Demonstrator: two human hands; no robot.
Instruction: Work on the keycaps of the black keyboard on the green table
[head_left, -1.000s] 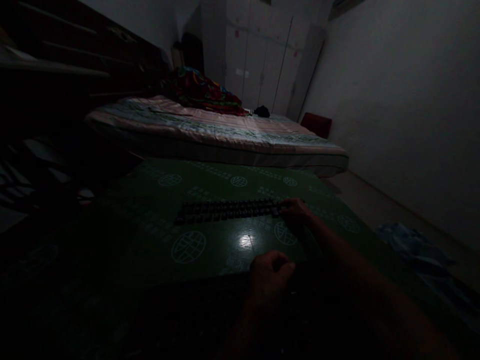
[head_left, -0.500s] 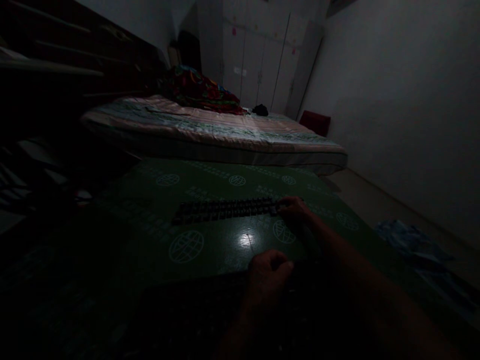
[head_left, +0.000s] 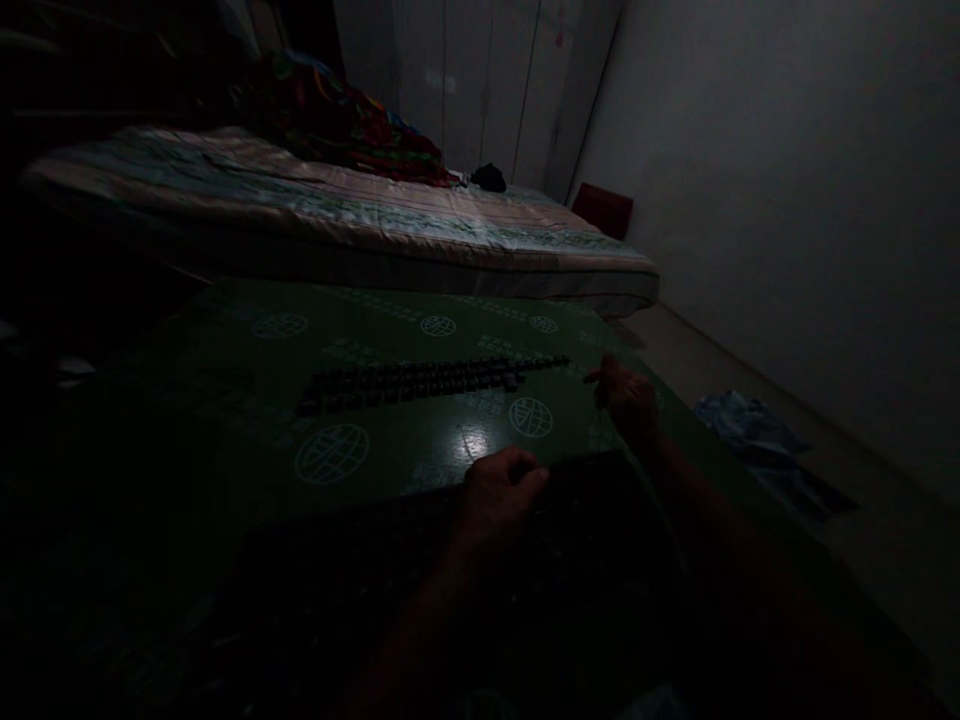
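Observation:
The room is very dark. A green table top (head_left: pixel 247 400) printed with white globe marks lies in front of me. Rows of small dark keycaps (head_left: pixel 420 382) are lined up on it. My right hand (head_left: pixel 628 400) hovers just right of the rows' end, apart from them, fingers pinched together; whether it holds anything I cannot make out. My left hand (head_left: pixel 499 495) rests curled in a loose fist at the far edge of a dark flat object (head_left: pixel 420 590) near me; what its fingers hold is hidden.
A bed (head_left: pixel 337 225) with a striped cover stands behind the table, with a bright bundle of cloth (head_left: pixel 352 120) on it. Pale wardrobe doors (head_left: pixel 480 80) fill the back wall. A red seat (head_left: pixel 602 208) and blue cloth (head_left: pixel 750 430) sit on the floor at right.
My right hand has lifted off the right end of the keycap rows and drawn back to the right. The view has swung right and down. My left hand stays curled.

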